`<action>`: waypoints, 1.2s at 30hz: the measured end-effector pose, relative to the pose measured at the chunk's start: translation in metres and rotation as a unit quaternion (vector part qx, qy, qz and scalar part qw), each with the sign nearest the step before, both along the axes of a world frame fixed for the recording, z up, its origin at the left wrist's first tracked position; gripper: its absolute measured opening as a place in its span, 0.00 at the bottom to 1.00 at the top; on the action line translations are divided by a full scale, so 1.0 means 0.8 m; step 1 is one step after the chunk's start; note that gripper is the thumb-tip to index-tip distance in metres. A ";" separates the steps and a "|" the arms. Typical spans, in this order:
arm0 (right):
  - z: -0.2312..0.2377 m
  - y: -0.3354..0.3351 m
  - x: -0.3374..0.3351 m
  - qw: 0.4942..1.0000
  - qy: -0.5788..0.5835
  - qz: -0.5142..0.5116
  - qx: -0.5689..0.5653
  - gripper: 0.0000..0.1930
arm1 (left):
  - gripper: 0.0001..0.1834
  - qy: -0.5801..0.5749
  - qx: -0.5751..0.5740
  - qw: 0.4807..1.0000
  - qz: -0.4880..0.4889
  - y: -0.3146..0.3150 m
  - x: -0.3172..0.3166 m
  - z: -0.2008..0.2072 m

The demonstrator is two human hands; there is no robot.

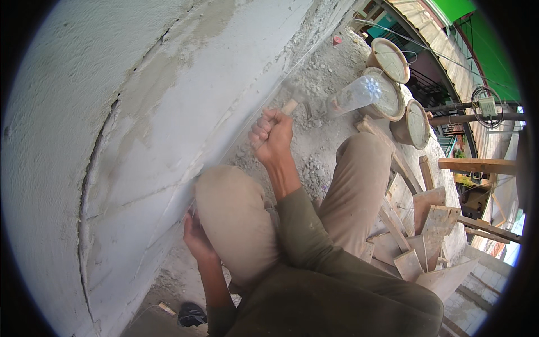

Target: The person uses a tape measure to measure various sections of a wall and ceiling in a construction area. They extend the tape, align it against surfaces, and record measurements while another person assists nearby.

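Note:
My right hand is closed in a fist around the pale wooden handle of what looks like a hammer, raised in front of my knees. A grey blur lies past the handle's end, so the tool's head is not clear. Low beside my left knee, my left hand is close against the foot of the white plastered wall. Its fingers look curled, partly hidden by the knee, and I cannot make out what they hold. A taut thin line runs along the wall's base.
Grey rubble covers the ground ahead. To the right stand several mortar-crusted buckets, with a clear plastic bottle beside them. Wooden offcuts are heaped at my right. A dark shoe shows at lower left. Cracks run down the wall.

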State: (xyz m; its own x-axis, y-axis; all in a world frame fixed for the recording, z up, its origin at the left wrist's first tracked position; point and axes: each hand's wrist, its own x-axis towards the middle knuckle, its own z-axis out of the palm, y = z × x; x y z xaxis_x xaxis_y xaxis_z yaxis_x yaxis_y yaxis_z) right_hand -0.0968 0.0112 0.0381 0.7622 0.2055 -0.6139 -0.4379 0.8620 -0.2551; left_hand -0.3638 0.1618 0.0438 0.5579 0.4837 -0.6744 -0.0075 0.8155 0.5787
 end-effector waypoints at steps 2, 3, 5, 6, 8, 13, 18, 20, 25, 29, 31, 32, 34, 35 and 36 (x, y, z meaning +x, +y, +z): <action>-0.006 0.001 -0.005 1.000 0.009 -0.003 0.003 0.11 | 0.29 -0.009 -0.021 1.000 -0.012 0.004 -0.007 -0.012; -0.005 0.004 -0.007 1.000 0.013 -0.004 0.005 0.11 | 0.31 -0.021 -0.033 0.999 -0.022 0.008 -0.012 -0.019; -0.002 0.005 -0.013 1.000 0.016 -0.001 -0.025 0.12 | 0.32 -0.009 -0.040 0.999 -0.024 0.014 -0.020 -0.033; -0.001 0.004 -0.016 0.999 0.017 -0.001 -0.040 0.13 | 0.31 0.015 -0.035 0.999 -0.016 0.010 -0.016 -0.028; -0.010 0.001 -0.017 0.999 0.012 0.003 -0.040 0.13 | 0.27 0.037 -0.014 0.999 -0.009 0.001 -0.003 -0.012; -0.005 0.007 -0.013 0.999 0.000 -0.014 -0.039 0.12 | 0.22 0.004 0.016 1.000 0.021 0.000 0.004 0.012; 0.000 0.011 -0.001 1.000 -0.006 -0.011 -0.002 0.10 | 0.20 0.039 0.042 0.998 0.034 0.005 0.008 0.013; 0.002 0.012 0.002 0.999 -0.001 -0.023 -0.032 0.10 | 0.21 0.037 0.042 0.998 0.030 0.005 0.009 0.013; 0.000 0.007 0.001 1.000 -0.009 -0.006 -0.019 0.10 | 0.21 0.032 0.042 0.998 0.027 0.004 0.008 0.011; -0.002 0.001 -0.003 0.999 -0.001 0.001 -0.034 0.12 | 0.19 0.008 0.006 0.999 0.033 0.002 0.007 0.008; -0.002 0.001 -0.007 0.998 0.013 -0.014 -0.051 0.11 | 0.21 -0.036 -0.045 0.998 0.012 0.009 -0.003 -0.004; -0.005 -0.002 -0.009 0.998 0.018 -0.024 -0.051 0.10 | 0.22 -0.048 -0.041 0.998 -0.011 0.009 -0.008 -0.009; -0.011 -0.005 -0.011 0.998 0.021 -0.033 -0.051 0.09 | 0.26 -0.074 -0.031 0.995 -0.057 0.002 -0.007 -0.007; -0.014 -0.005 -0.011 0.998 0.020 -0.031 -0.051 0.09 | 0.27 -0.082 -0.036 0.994 -0.065 0.004 -0.010 -0.012; -0.015 -0.006 -0.011 0.998 0.020 -0.030 -0.051 0.09 | 0.27 -0.090 -0.041 0.992 -0.072 0.006 -0.012 -0.017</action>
